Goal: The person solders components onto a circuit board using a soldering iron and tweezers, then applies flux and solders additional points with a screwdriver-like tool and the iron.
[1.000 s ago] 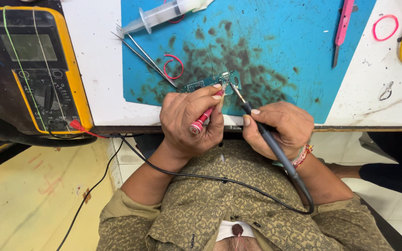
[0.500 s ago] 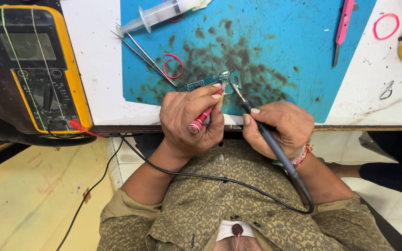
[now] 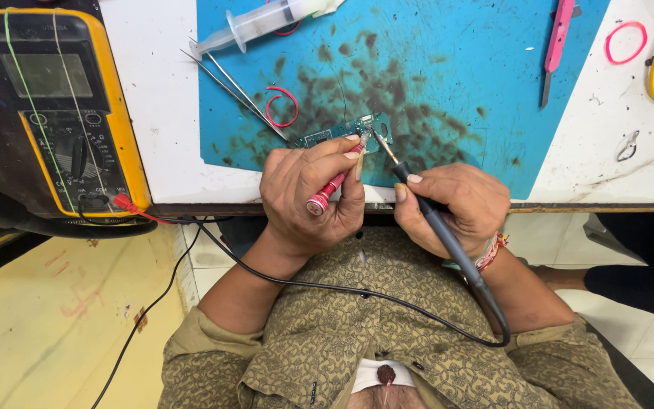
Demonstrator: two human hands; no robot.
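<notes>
White bench, stained blue mat (image 3: 448,91), meter (image 3: 62,106) at 9 o'clock. Small green board (image 3: 346,132) lies mid-mat. Left hand (image 3: 308,189) grips red tool (image 3: 331,189); right hand (image 3: 456,204) grips iron (image 3: 425,208).

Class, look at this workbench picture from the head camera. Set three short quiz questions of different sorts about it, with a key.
1. True or false: the left hand holds a red-handled tool.
2. What does the right hand grip? A) the syringe B) the dark corded iron C) the pink knife
3. The small circuit board lies on a ____ mat.

Key: 1 true; 2 B; 3 blue.
</notes>
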